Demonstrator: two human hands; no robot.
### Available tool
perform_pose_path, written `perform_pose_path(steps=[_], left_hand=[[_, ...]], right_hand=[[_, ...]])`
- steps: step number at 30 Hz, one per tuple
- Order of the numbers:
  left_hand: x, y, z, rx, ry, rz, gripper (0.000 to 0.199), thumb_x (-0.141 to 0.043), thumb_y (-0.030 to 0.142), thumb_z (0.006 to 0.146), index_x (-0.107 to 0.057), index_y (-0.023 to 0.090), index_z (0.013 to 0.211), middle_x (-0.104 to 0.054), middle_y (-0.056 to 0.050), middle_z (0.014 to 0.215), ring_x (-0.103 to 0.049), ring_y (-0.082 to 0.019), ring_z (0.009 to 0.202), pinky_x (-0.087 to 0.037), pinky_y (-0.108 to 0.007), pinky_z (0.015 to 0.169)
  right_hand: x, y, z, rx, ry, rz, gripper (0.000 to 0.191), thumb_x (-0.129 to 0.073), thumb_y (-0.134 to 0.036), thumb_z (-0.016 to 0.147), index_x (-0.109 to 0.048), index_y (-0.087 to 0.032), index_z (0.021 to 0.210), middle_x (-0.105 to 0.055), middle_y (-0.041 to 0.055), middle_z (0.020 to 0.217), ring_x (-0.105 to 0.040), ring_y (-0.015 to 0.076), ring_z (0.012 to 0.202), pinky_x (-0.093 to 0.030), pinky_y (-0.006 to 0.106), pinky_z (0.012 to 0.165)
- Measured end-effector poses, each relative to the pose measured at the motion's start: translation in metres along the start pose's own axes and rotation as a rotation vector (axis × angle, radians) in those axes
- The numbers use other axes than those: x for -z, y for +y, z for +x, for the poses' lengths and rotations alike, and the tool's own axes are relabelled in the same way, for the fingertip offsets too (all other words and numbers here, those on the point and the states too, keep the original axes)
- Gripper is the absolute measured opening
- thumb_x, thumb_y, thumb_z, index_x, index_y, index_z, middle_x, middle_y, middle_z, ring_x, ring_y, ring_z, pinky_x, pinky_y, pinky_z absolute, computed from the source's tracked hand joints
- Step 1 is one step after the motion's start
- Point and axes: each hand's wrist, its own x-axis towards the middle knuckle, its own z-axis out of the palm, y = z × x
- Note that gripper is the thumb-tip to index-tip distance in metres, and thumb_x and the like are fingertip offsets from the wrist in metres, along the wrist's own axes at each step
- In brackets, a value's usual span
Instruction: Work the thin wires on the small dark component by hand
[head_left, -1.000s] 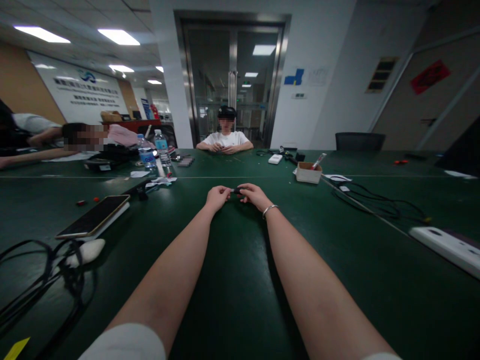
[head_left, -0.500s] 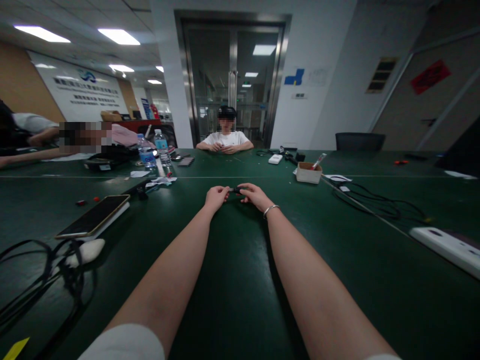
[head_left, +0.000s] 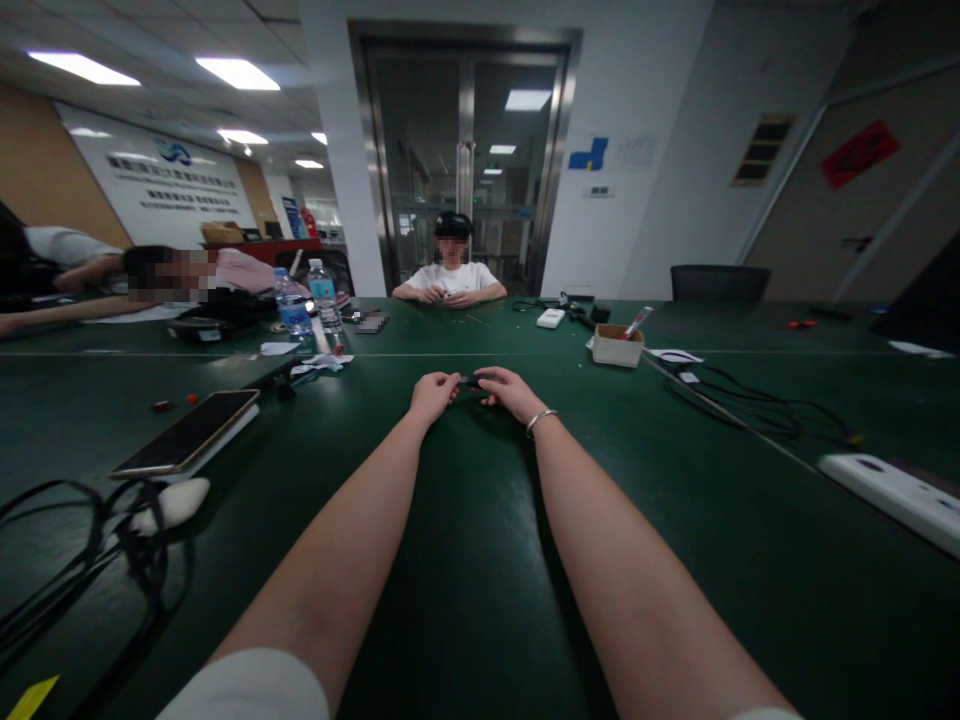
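Both my arms reach out over the green table [head_left: 465,520]. Between my hands is a small dark object [head_left: 472,380], too small to name. My right hand [head_left: 508,392] grips its dark right part with bent fingers; a bracelet [head_left: 541,423] circles that wrist. Fingertips of my left hand [head_left: 435,396] are pinched at the object's left end, where a small lighter tip shows. The two hands are close together, a little above the table or resting on it; I cannot tell which.
Left: a phone [head_left: 191,432], a white mouse [head_left: 172,503], black cables [head_left: 90,540], bottles [head_left: 322,292]. Right: a small box [head_left: 618,346], more cables [head_left: 750,400], a white power strip [head_left: 892,495]. A person [head_left: 452,280] sits opposite; another person [head_left: 67,250] leans in at far left.
My hands and the small object keep their places. At the far left, the person's head has shifted slightly.
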Motion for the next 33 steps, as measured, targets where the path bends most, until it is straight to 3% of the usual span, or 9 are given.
perform_pose_path(steps=[33], left_hand=[[0.0036, -0.0004, -0.0005, -0.021, -0.043, 0.142, 0.048, -0.049, 0.058, 0.078, -0.065, 0.016, 0.063, -0.06, -0.003, 0.056, -0.049, -0.011, 0.048, -0.035, -0.024, 0.049]], right_hand=[[0.0007, -0.0064, -0.0074, 0.01, -0.062, 0.039, 0.024, -0.067, -0.01, 0.077, -0.068, -0.016, 0.1, -0.068, -0.0006, 0.071, -0.052, 0.0035, 0.046, -0.051, 0.016, 0.052]])
